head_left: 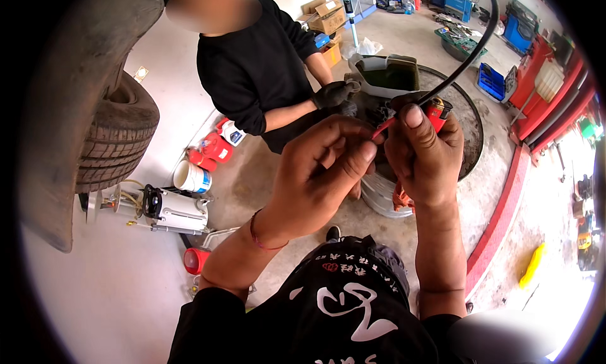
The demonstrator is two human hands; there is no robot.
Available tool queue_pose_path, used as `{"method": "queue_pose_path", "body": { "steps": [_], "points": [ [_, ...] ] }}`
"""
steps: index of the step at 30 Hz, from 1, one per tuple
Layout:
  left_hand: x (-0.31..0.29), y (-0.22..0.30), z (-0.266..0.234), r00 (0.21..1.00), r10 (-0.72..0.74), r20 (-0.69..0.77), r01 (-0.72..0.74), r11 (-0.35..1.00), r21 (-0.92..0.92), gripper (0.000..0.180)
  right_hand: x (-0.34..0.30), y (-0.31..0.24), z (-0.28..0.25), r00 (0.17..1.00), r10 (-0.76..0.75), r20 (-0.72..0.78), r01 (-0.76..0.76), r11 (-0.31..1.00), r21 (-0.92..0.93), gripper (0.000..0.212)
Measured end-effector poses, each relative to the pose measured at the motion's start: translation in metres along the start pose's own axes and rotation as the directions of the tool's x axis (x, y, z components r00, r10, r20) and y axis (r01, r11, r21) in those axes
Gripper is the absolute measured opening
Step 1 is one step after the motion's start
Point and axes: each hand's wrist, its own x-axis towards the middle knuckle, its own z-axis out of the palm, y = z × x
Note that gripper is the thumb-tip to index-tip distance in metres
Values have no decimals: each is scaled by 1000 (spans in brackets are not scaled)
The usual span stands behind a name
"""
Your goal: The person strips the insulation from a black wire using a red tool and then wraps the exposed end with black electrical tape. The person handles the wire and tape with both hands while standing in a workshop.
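Red wire, between left hand and right hand: fingertip-pinched in the left, gripped in the right with black cable and, apparently, red lighter; probably being aligned, next needing a steady hold.

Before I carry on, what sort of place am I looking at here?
Most likely a vehicle repair workshop: a treaded tyre sits under a curved vehicle panel at the left, a tub holds dark liquid, and an open blue case lies on the concrete-looking floor.
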Motion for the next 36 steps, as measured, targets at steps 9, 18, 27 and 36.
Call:
{"method": "queue_pose_path", "body": {
  "steps": [9, 18, 27, 36],
  "points": [
    [-1, -10, 0, 987, 90, -132, -80, 994, 78, 10, -10, 2, -11, 976, 215, 48, -217, 974, 58, 57],
    [-1, -4, 2, 974, 164, -159, -143, 980, 135, 9, -14, -17, 13, 958, 218, -185, -251, 951, -182, 49],
    [-3, 4, 2, 981, 101, -167, -81, 989, 121, 7, -14, -19, 10, 989, 112, -100, -133, 963, -233, 43],
    [-2, 4, -1, 983, 127, -133, -110, 986, 126, 7, -3, -13, -8, 997, -67, 33, 61, 986, 155, 48]
  ]
}}
